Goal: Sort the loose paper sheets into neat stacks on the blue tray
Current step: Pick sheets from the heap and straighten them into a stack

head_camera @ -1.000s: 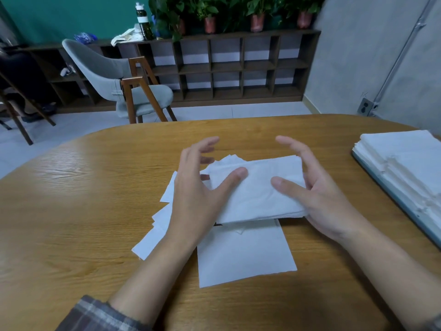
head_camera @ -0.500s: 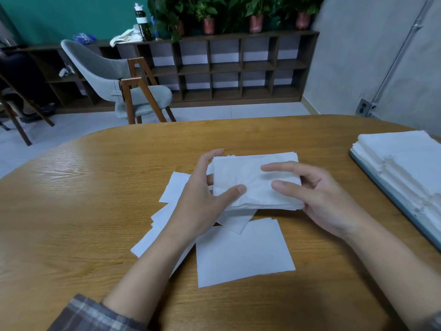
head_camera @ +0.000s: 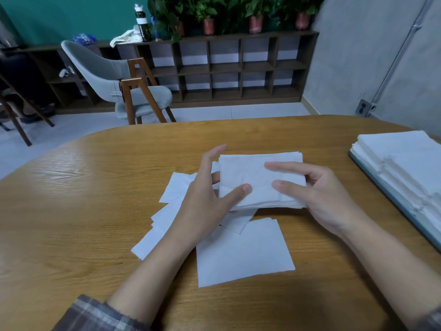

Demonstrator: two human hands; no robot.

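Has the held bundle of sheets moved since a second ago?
Yes. The bundle has risen away from the large loose sheet it overlapped; table now shows between them.

Plaid left sleeve (head_camera: 95, 315), right cuff (head_camera: 433, 319) seemingly alike

A grey chair (head_camera: 124, 84) stands beyond the wooden table (head_camera: 71, 199). Potted plants (head_camera: 255, 13) and a dark bottle (head_camera: 141, 22) top the cubby shelf (head_camera: 226, 68).

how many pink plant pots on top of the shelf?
3 plainly visible, in a row on top of the shelf unit: left pot, middle pot, right pot. The leaves at the left end may hide a fourth.
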